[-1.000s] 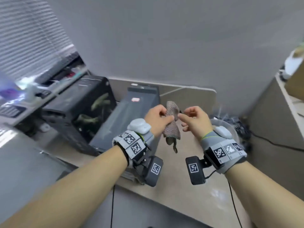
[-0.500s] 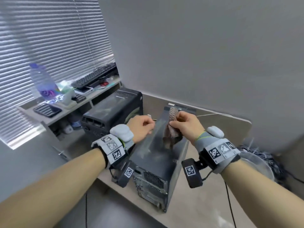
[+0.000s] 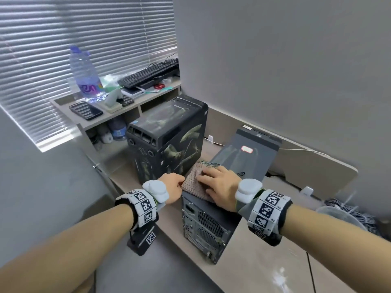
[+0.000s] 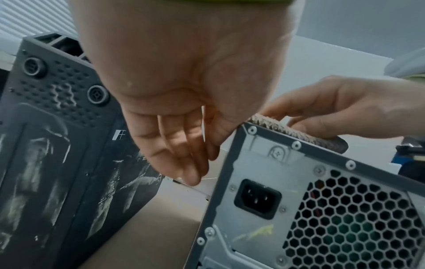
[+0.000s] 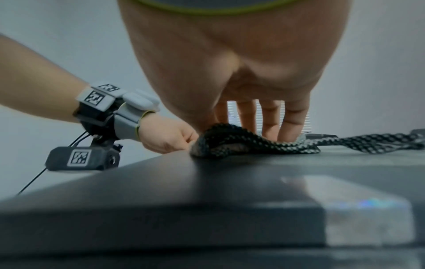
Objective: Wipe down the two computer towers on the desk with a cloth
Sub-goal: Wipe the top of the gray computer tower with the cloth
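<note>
Two towers stand on the desk in the head view: a black tower (image 3: pixel 169 140) with pale artwork at the left and a grey tower (image 3: pixel 243 161) with its rear panel facing me. A brownish woven cloth (image 3: pixel 193 182) lies on the near end of the grey tower's top. My right hand (image 3: pixel 218 182) presses it down with straight fingers. My left hand (image 3: pixel 171 187) sits at the tower's upper left edge beside the cloth. In the left wrist view its fingers (image 4: pixel 184 154) hang loosely down between the towers and hold nothing.
A low shelf at the left carries a water bottle (image 3: pixel 84 77), a keyboard (image 3: pixel 148 75) and a phone (image 3: pixel 85 109). A grey wall runs close behind the towers. A container with tangled cables (image 3: pixel 342 216) sits at the right. Bare desk (image 3: pixel 264 261) lies right of the grey tower.
The cloth, held up bunched in my right hand before, now lies flat on the grey tower under my flattened right hand. My left hand has come to the tower's left edge beside it.
</note>
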A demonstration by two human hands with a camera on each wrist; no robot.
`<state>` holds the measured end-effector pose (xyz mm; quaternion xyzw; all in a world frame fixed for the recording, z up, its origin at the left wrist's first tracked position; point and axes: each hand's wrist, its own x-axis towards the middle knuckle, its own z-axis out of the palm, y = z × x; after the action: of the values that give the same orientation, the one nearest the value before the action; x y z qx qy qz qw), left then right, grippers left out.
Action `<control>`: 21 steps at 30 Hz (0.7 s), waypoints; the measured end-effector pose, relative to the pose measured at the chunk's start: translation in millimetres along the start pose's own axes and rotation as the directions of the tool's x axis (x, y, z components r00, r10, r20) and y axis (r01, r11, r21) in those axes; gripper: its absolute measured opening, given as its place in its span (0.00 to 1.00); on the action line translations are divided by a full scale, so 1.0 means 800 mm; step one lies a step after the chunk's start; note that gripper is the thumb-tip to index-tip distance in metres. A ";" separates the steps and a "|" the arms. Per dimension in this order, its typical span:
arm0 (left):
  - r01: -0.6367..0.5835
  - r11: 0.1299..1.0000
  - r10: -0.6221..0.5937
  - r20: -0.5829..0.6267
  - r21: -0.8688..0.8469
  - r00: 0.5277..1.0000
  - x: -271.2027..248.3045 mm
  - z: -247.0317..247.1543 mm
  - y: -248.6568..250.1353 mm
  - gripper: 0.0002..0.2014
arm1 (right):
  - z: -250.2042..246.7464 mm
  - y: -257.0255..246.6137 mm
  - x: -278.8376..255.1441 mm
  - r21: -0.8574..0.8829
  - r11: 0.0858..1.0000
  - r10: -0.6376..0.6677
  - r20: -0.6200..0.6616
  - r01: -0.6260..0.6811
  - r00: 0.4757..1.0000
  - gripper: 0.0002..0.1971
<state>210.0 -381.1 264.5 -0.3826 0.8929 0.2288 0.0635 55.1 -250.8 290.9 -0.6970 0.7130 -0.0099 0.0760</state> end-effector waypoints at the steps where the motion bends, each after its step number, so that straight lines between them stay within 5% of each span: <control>1: 0.014 1.000 -0.014 -0.020 -0.020 1.000 -0.004 0.001 0.001 0.11 | 0.002 -0.004 -0.002 -0.045 0.998 -0.037 -0.002 0.037 0.999 0.25; 8: 0.017 0.996 -0.026 -0.097 -0.092 0.995 -0.021 0.008 -0.003 0.09 | 0.018 -0.003 -0.020 -0.178 0.965 -0.200 -0.012 0.194 0.980 0.25; 15: -0.016 0.971 -0.032 -0.197 -0.238 0.980 -0.032 0.004 0.006 0.10 | 0.007 0.060 0.014 -0.122 0.989 0.087 0.065 -0.079 0.994 0.30; 21: -0.066 0.990 0.038 -0.216 -0.126 0.976 -0.031 0.015 0.004 0.05 | 0.021 0.013 -0.006 0.000 0.982 -0.188 -0.029 0.188 0.982 0.29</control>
<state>224.4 -357.5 262.3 -0.3847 0.8871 0.2467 -0.0642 47.2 -244.4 273.4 -0.7609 0.6450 -0.0279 0.0654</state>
